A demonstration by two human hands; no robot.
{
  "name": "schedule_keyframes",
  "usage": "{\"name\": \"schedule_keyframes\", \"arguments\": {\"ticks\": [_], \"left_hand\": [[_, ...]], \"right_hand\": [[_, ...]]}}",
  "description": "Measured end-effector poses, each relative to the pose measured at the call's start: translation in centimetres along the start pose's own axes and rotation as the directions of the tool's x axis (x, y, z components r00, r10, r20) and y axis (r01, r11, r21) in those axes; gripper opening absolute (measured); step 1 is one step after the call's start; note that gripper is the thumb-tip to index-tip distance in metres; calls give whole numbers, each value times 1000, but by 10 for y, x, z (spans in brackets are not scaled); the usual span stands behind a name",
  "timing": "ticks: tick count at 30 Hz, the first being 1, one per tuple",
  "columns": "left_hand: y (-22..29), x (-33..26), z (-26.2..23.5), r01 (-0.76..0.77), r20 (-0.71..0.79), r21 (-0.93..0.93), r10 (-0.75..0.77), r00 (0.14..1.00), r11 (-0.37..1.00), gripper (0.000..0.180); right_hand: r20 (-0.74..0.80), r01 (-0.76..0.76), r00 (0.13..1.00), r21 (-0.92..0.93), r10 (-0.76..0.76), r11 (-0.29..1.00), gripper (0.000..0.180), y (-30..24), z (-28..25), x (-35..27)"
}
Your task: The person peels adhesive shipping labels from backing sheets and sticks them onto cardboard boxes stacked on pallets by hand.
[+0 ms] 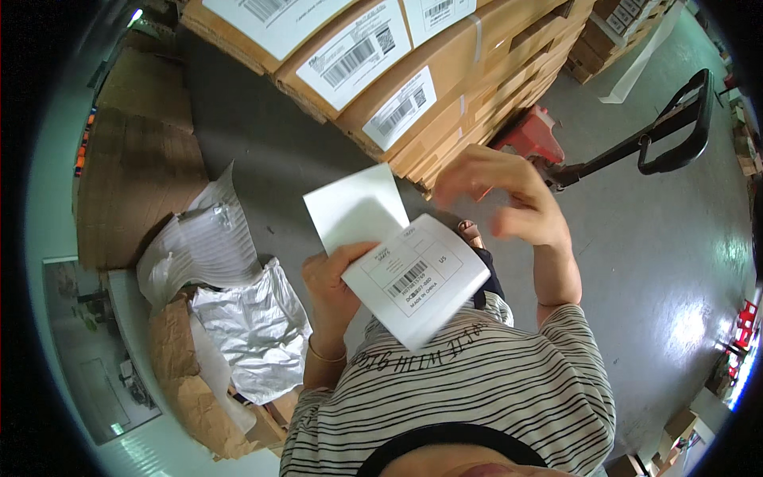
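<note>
"Left hand, what does it grip, please?"

"It pinches a printed white label by the left corner, together with a blank white sheet which sticks out behind. Whether these two are joined, I cannot tell."

"And the right hand?"

"Its fingers are bent and parted, near the label but not touching it. It is blurred; I see nothing inside."

"Now the things around, from the biggest?"

"First the grey floor. On it stands the carton stack. At the right edge of this stack is a red pallet jack, perhaps kept close because the load is heavy. Brown cardboard stands well apart, on the left side. Smaller are the silvery sheet and, just beside it, the pale foam wrap."

"And the smallest?"

"White stickers are on the side of the cartons, probably so that one can read them without moving a box."

"Where is the held label exactly?"

"In the air, between the body and the near corner of the stack. Its printed face is turned up, I suppose to be readable; gripping only the corner leaves the print uncovered."
</note>
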State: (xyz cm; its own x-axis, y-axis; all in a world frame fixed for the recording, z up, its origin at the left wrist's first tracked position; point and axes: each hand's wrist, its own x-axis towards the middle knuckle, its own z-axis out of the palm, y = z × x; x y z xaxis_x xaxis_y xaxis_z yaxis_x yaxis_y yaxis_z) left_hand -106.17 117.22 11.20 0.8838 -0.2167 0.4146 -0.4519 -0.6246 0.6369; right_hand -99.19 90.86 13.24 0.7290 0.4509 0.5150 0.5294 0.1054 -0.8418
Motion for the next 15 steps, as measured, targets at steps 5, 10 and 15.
{"name": "schedule_keyframes", "arguments": {"ticks": [5, 10, 15], "left_hand": [[13, 10, -1, -63, -61, -25, 61, 996, 998, 15], [13, 2, 2, -26, -83, 54, 30, 996, 998, 13], [23, -1, 3, -18, -37, 146, 24, 999, 989, 14]], "right_hand": [[30, -413, 910, 168, 414, 895, 50, 22, 39, -27], [-90, -297, 945, 178, 316, 938, 45, 27, 46, -30], [111, -362, 932, 272, 345, 892, 39, 29, 31, -26]]}}
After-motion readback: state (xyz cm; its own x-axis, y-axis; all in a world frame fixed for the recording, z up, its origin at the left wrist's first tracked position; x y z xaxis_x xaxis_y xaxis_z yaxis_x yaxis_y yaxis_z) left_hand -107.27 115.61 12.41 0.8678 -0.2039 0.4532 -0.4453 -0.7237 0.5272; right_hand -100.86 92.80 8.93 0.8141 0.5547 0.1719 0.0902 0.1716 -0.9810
